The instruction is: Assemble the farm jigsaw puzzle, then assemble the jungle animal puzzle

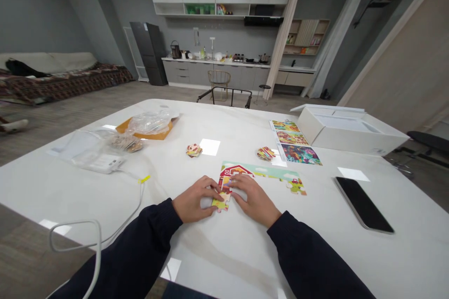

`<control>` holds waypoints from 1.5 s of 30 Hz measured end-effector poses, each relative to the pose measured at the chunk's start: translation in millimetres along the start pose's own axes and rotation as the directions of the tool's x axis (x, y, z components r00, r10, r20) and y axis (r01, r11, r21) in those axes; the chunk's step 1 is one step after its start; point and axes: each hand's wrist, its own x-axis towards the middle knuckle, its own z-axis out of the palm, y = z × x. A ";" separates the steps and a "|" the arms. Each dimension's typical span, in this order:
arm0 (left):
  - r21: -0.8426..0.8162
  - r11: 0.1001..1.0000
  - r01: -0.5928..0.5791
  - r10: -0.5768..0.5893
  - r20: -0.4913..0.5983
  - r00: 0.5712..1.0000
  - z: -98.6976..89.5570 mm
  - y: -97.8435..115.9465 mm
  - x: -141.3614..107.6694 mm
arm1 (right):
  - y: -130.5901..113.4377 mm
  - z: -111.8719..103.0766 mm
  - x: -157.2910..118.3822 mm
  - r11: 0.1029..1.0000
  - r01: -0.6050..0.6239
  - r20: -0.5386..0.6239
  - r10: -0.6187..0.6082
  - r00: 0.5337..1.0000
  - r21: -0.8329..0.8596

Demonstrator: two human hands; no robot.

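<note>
My left hand (194, 199) and my right hand (253, 198) meet on the near end of a partly joined farm jigsaw puzzle (266, 175). Its pieces lie flat on the white table (168, 238). My left fingers grip a yellow-green jigsaw piece (220, 203), and my right fingers press on a red barn piece (233, 172). My hands hide part of the barn section. Two small heaps of loose jigsaw pieces (194, 150) (265, 153) lie beyond my hands. Past the right heap are printed picture sheets (290, 140).
A black smartphone (363, 204) lies to the right, and an open white box (347, 130) stands at the far right. A plastic bag (149, 123) sits on a brown envelope at the far left, near a white device (98, 163) with a white cable (142, 191).
</note>
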 end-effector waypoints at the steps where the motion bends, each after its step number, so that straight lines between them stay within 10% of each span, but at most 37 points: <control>1: 0.006 1.000 -0.012 0.012 0.003 1.000 -0.5 -0.2 0.5 | 0.1 0.7 -0.2 1.000 -0.002 -0.004 0.002 1.000 -0.003; 20: 0.143 0.980 -0.137 0.129 0.064 0.990 -5.0 13.9 0.2 | -6.3 -0.4 1.5 0.998 -0.064 0.031 0.064 0.997 0.013; 24: 0.196 0.979 -0.049 0.071 -0.105 0.992 -11.2 -5.9 3.9 | -7.9 -1.3 2.1 0.997 -0.074 0.034 0.074 0.997 0.013; 26: 0.261 0.959 0.113 -0.028 -0.309 0.951 -17.1 -28.0 8.5 | -8.7 -2.2 2.8 0.997 -0.083 -0.006 0.083 0.997 0.007; 29: 0.301 0.862 0.407 -0.157 -0.605 0.780 -27.7 -66.7 18.3 | -9.3 -3.5 3.9 0.994 -0.108 -0.074 0.108 0.991 0.004; 33: 0.289 0.743 0.603 -0.253 -0.714 0.653 -38.9 -102.8 32.7 | -8.2 -4.1 4.2 0.994 -0.112 -0.097 0.113 0.989 0.012; 45: 0.313 0.730 0.607 -0.219 -0.734 0.643 -45.3 -117.7 39.4 | -5.9 -3.4 2.8 0.991 -0.131 -0.100 0.131 0.986 0.010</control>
